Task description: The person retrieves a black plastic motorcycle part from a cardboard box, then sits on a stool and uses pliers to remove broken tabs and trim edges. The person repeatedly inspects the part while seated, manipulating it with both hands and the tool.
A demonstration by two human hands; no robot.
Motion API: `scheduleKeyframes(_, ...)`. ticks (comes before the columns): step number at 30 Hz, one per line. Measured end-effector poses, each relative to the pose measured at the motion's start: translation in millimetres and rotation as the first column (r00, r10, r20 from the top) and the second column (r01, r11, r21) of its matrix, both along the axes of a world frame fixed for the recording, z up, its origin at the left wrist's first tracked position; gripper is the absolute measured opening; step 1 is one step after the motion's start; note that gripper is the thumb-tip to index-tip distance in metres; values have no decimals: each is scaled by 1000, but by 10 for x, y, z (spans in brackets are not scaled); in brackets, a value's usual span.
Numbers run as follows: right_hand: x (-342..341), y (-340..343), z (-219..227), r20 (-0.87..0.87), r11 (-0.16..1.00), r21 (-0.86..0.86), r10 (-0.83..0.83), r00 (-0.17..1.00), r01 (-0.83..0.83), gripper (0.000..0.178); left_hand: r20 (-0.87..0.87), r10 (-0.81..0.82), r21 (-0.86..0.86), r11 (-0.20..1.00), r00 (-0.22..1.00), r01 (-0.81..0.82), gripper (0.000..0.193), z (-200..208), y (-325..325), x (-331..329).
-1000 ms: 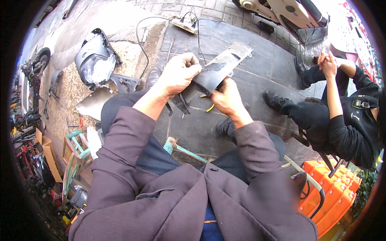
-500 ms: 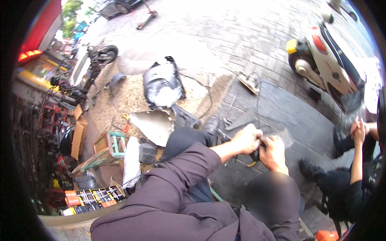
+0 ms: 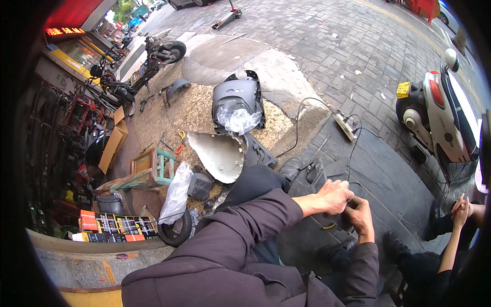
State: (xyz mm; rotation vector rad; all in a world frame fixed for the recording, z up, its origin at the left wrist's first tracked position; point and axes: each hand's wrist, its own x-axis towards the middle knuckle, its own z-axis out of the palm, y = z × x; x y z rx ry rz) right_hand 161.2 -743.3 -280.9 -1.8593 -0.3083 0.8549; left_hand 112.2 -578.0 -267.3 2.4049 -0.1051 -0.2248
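Note:
My left hand (image 3: 335, 197) is closed, knuckles up, in front of my knee. Close against it, my right hand (image 3: 361, 217) curls its fingers and thumb inward. A small dark object is partly visible between the two hands, but they cover most of it and its kind cannot be made out. Just beyond my left hand lies a grey plastic panel (image 3: 317, 175) on the dark paving. A thin black cable (image 3: 351, 158) runs from a white power strip (image 3: 345, 128) down toward my hands; its end is hidden.
A grey scooter body panel (image 3: 237, 97) and a white curved shell (image 3: 217, 156) lie ahead. At left stand a green-framed wooden stool (image 3: 162, 167), a cardboard box (image 3: 113, 140) and coloured cartons (image 3: 117, 225). A white scooter (image 3: 440, 112) stands at right, near a seated person's clasped hands (image 3: 460, 211).
The view has swung, so the surroundings sit farther right in the picture, and it is darker and sharper. My hands stay together, lower in the picture.

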Motion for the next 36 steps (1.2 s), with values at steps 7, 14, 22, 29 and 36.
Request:
scheduleKeyframes(7,2,-53,-84,-174,969,244,-3,985,46,19,124,-121,112,988,985,108,15,65,23,7)
scheduleKeyframes(14,-112,-17,-167,-247,938,310,-76,966,153,14,76,-106,46,994,991,103,15,135,42,16)
scheduleKeyframes(22,-95,47,-160,102,980,143,-153,983,138,11,0,395,30,918,918,-395,46,200,219,133)
scheduleKeyframes(29,-159,41,-48,427,953,272,-243,871,133,11,-560,407,-343,679,722,-649,62,-46,330,31)
scheduleKeyframes(36,-283,98,82,589,976,215,-148,794,23,12,-690,120,-564,529,714,-634,37,92,308,98)
